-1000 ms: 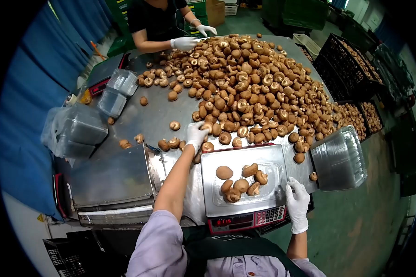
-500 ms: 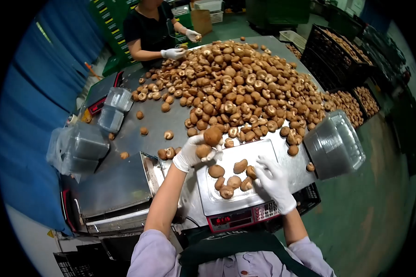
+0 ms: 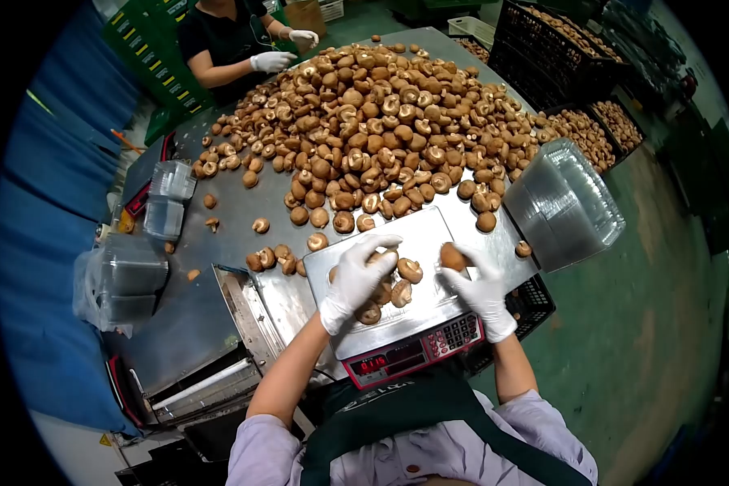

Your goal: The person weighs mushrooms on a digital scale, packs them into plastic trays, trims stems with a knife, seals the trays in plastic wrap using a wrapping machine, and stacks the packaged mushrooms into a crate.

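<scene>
My left hand (image 3: pixel 360 279), in a white glove, is over the left part of the scale's tray (image 3: pixel 439 312). Its fingers curl over mushrooms and partly hide them; which one it grips is hard to see. My gloved right hand (image 3: pixel 479 290) pinches a brown mushroom (image 3: pixel 453 257) above the tray's right side. Between the hands, loose mushrooms (image 3: pixel 410 270) lie on the tray. Red digits glow on the scale's display (image 3: pixel 371 364). Beyond the scale rises a large mushroom pile (image 3: pixel 381 130).
Stacked clear plastic trays (image 3: pixel 563 206) stand at the table's right edge, others (image 3: pixel 130 279) at the left. A co-worker's gloved hands (image 3: pixel 274 61) are at the pile's far left. Black crates (image 3: pixel 543 57) of mushrooms stand at the back right.
My left hand has come from the pile with mushrooms to the tray's left part. My right hand, earlier beside the scale, now holds a mushroom over it. The view has shifted.
</scene>
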Motion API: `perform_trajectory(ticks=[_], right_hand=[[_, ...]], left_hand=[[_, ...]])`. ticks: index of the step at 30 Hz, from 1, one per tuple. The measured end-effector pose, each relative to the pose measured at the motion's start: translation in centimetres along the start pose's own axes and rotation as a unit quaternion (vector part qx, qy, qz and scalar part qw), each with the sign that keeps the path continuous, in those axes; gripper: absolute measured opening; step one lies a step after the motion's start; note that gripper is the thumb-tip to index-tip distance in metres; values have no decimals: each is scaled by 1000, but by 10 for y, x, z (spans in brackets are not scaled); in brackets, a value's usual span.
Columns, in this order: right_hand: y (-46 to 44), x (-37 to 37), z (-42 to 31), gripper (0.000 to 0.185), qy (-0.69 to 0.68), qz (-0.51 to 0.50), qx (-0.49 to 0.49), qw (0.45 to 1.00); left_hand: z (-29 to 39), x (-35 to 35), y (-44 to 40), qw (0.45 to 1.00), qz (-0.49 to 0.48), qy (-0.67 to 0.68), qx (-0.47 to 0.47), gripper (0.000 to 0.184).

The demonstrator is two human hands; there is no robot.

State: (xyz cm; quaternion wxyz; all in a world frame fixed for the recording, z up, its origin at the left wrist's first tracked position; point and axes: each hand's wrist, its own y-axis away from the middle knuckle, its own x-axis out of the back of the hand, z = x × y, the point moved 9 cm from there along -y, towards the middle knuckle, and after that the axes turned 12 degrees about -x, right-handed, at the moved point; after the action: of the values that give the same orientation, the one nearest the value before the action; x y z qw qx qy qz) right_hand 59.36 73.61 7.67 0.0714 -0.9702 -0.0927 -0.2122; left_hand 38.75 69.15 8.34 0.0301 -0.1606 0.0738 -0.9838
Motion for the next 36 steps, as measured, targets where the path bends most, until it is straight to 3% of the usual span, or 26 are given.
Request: perform_trajectory(ticks=[1, 3, 5, 7, 9, 11, 13, 15, 16, 17, 18, 19, 20, 21, 22, 23, 26, 28, 29, 32, 36], right_hand=[[3, 16, 15, 41, 12, 24, -18, 999], [13, 53, 52, 43, 15, 88, -89, 992], [26, 91, 53, 42, 92, 151, -82, 981], [40, 119, 98, 43, 150, 174, -147, 962], [52, 133, 139, 46, 245, 157, -225, 930], [59, 133, 161, 50, 355, 138, -230, 895], [64, 128, 172, 48, 340, 125, -247, 898], [62, 118, 171, 46, 304, 130, -220, 918], [62, 113, 164, 42, 280, 139, -203, 928], [60, 108, 162, 42, 279, 137, -204, 928], [58, 102, 158, 41, 251, 119, -184, 943], [55, 97, 152, 40, 223, 103, -164, 955], [54, 91, 138, 39, 217, 101, -167, 956], [53, 86, 135, 40, 220, 93, -153, 959], [54, 81, 135, 40, 217, 83, -162, 959], [53, 76, 134, 40, 214, 73, -171, 959], [51, 65, 130, 41, 219, 55, -176, 958], [50, 59, 126, 40, 233, 50, -158, 958], [48, 58, 123, 39, 234, 48, -153, 959], [42, 58, 108, 37, 249, 54, -130, 958], [36, 58, 97, 35, 233, 60, -107, 965]], left_hand=[[12, -11, -2, 997, 8, -27, -65, 27], [28, -38, -2, 994, -3, -24, -109, 26], [28, -70, -3, 981, -41, -57, -182, 30], [13, -116, -4, 936, -202, -227, -180, 38], [5, -133, 7, 857, -153, -420, -255, 44], [-1, -136, 7, 861, -202, -402, -236, 44], [16, -113, 6, 890, -136, -333, -281, 46], [15, -68, -5, 932, -92, -270, -225, 50], [8, -31, -10, 968, -35, -202, -146, 50], [-12, 12, -8, 988, 82, -115, -61, 49], [-25, 54, -9, 969, 144, -182, -83, 49], [-41, 94, -1, 951, 179, -246, 61, 50], [-84, 129, 15, 916, 237, -307, 103, 55], [-124, 156, 34, 873, 244, -373, 196, 68], [-139, 168, 47, 857, 180, -342, 341, 82], [-159, 176, 59, 835, 158, -356, 389, 86], [-193, 169, 63, 807, 128, -425, 390, 78], [-196, 167, 56, 810, 157, -438, 357, 57], [-211, 167, 57, 812, 158, -432, 358, 57], [-228, 175, 57, 826, 210, -408, 327, 33], [-217, 190, 61, 830, 221, -415, 300, 33]])
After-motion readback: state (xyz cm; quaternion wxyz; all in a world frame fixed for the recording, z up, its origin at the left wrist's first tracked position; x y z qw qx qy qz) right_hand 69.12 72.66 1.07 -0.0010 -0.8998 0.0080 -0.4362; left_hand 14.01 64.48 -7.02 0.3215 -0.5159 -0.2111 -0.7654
